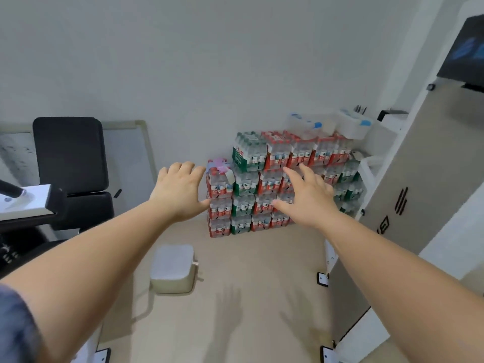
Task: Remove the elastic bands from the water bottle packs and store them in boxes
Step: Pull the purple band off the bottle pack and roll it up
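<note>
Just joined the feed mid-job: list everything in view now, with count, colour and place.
water bottle packs: many, count unclear, red and green labels, stacked against the wall
elastic bands: a few, pink and pale blue, on the leftmost column's top pack
box: one, white, on the floor left of the stack
plastic containers: two, clear with blue parts, atop the stack
chair: one, black, far left
cabinet: one, tan, right
left hand: one, open, empty, beside the banded pack
right hand: one, open, empty, in front of the stack
</note>
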